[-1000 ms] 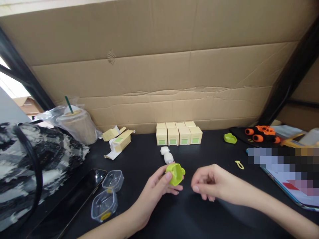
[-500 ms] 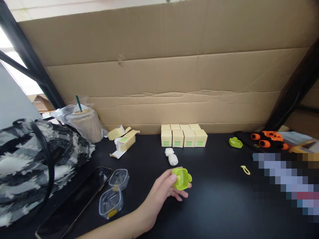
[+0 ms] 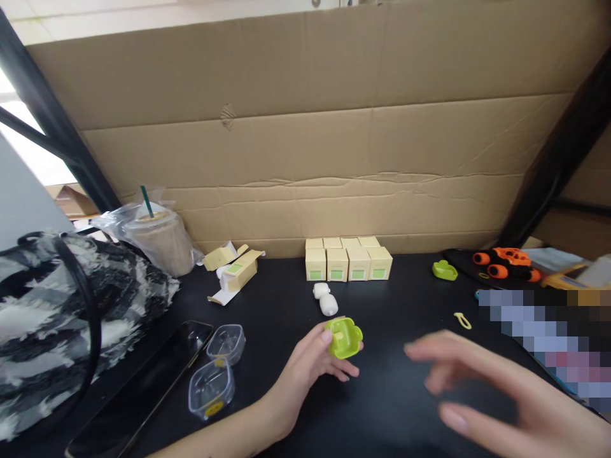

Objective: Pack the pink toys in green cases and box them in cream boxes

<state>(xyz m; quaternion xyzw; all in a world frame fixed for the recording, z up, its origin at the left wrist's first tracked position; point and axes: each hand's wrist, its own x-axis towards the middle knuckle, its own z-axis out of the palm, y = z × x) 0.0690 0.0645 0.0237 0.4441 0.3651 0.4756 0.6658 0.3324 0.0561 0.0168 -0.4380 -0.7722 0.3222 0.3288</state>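
Right hand (image 3: 482,397): motion-blurred; fingers spread, nothing held; wrist cut off by the lower and right edges.

Left hand (image 3: 305,366): part of the green cloud-shaped piece (image 3: 344,338) is covered by its fingertips; forearm cut off by the lower edge.

Flat item at the right (image 3: 548,337): masked by pixelation, content unreadable.

Phone (image 3: 143,388): lower end cut off by the lower edge.

Patterned bag (image 3: 62,318): cut off by the left edge.

4 cream boxes (image 3: 348,261): green labels too small to be read.

Iced drink cup (image 3: 160,242): partly veiled by a plastic bag.

One head-worn camera looks forward and down, close over the black table (image 3: 410,407).
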